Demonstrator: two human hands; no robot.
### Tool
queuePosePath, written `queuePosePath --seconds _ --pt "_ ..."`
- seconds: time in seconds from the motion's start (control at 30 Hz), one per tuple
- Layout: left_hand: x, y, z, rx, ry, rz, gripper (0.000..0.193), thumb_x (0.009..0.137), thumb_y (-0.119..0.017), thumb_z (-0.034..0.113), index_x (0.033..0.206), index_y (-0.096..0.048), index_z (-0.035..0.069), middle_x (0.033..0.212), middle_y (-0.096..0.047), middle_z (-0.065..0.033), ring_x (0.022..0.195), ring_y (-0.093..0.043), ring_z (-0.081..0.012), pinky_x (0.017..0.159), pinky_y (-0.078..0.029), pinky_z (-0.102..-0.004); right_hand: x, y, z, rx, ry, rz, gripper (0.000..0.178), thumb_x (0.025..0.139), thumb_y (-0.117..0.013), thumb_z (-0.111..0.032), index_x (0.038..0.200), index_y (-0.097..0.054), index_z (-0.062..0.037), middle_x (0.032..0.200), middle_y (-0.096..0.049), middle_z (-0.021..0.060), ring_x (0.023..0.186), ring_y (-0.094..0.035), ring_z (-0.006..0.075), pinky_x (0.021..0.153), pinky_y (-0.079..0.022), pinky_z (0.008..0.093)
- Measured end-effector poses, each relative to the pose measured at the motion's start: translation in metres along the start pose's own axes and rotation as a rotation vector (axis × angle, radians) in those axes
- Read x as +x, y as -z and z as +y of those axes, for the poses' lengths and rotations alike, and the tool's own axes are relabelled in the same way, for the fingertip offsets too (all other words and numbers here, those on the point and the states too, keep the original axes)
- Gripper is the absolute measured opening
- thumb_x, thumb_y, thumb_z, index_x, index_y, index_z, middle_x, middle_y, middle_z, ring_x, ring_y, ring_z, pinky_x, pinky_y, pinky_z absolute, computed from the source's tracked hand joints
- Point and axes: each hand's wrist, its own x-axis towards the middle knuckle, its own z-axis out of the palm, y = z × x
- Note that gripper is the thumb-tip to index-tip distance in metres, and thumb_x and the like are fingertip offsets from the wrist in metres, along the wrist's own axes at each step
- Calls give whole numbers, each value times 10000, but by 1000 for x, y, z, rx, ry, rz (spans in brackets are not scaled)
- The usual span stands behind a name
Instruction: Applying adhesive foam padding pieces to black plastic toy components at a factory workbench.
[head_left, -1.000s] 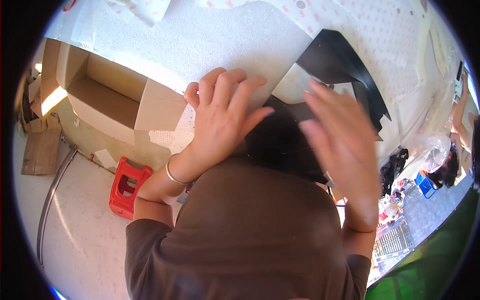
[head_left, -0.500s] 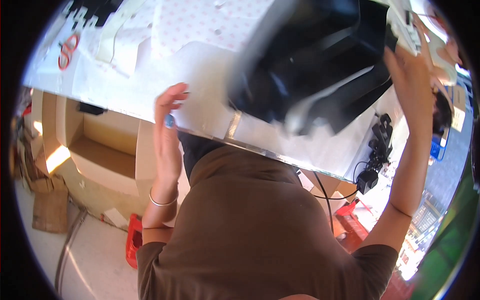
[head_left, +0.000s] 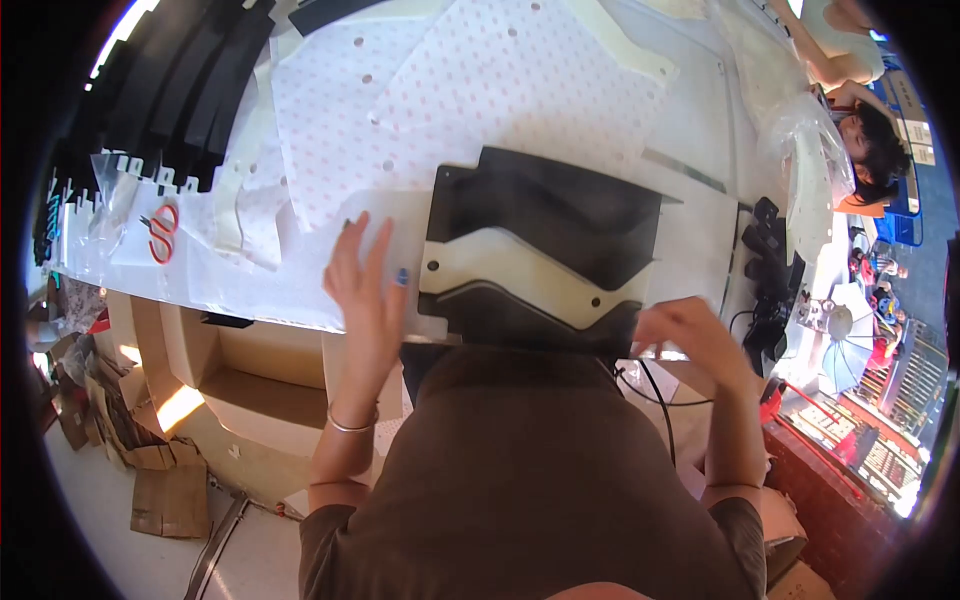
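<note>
On the white work table (head_left: 250,285) in front of me lies a flat black sheet (head_left: 540,200), its edges angular. Across its middle runs a cream wavy strip (head_left: 520,270) with a dark hole near each end; whether it lies over the black or shows between black pieces, I cannot tell. My left hand (head_left: 365,285) hovers by the sheet's left edge, fingers spread and holding nothing. At the sheet's lower right corner, my right hand (head_left: 690,335) has its fingers bent, seemingly gripping the edge; they are slightly blurred.
Red-handled scissors (head_left: 163,235) lie at left, near a stack of long black strips (head_left: 190,90). Pink-dotted white sheets (head_left: 450,100) cover the far middle. Black cables and adapters (head_left: 768,270) sit at right. An open cardboard box (head_left: 265,370) stands below the left edge. Another person (head_left: 870,150) is at far right.
The black sheet, raised and blurred before, now lies flat on the table, with the cream strip showing. My right hand has come down and nearer; my left has moved slightly right, fingers more spread.
</note>
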Motion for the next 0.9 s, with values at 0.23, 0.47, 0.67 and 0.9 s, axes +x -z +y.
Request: queuePosePath --seconds 0.23,0.47,0.67,0.9 --pt "130 19 -34 -332 -16 152 312 841 -498 29 1133 -606 47 1078 -610 -125 1026 -561 -271 910 -423 -338 142 158 -30 -361 446 597 213 868 -590 -246 861 -595 -33 721 -605 44 720 -557 119 674 -434 262" --pt "254 -53 -65 -284 139 -17 352 833 -565 181 1153 -575 34 1063 -638 -158 956 -617 -267 840 -465 -319 281 218 -57 -528 226 594 279 790 -674 -284 962 -617 -72 868 -621 69 795 -560 167 723 -440 293" --pt "271 -51 -31 -279 159 -183 313 813 -581 210 1065 -623 30 934 -670 -147 883 -631 -256 795 -474 -316 228 221 -89 -296 408 411 276 794 -674 -255 1013 -630 -92 860 -619 19 794 -568 118 704 -443 276" --pt "289 -35 -12 -564 156 -347 243 817 -621 247 949 -671 50 793 -628 5 722 -531 -100 661 -436 -257 201 245 -135 -61 670 452 242 804 -675 -264 967 -621 -93 879 -613 22 816 -584 148 687 -479 333"
